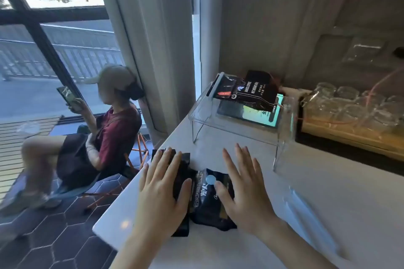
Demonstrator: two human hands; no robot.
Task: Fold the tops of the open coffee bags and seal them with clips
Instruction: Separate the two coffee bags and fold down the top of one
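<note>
A black coffee bag (pixel 206 201) lies flat on the white counter (pixel 328 214), near its left edge. My left hand (pixel 162 190) presses flat on the bag's left part, fingers straight and spread. My right hand (pixel 242 183) lies flat over the bag's right side, fingers straight, the thumb beside a small round light-blue piece (pixel 211 180) on the bag. Another black coffee bag (pixel 253 91) rests on top of a clear acrylic stand (pixel 236 135) further back. I cannot make out any clip with certainty.
A lit tablet (pixel 249 113) lies on the acrylic stand under the second bag. Several glass jars (pixel 349 102) stand on a wooden tray at the right. A seated person (pixel 98 129) with a phone is left of the counter, below its edge. Curtain and window behind.
</note>
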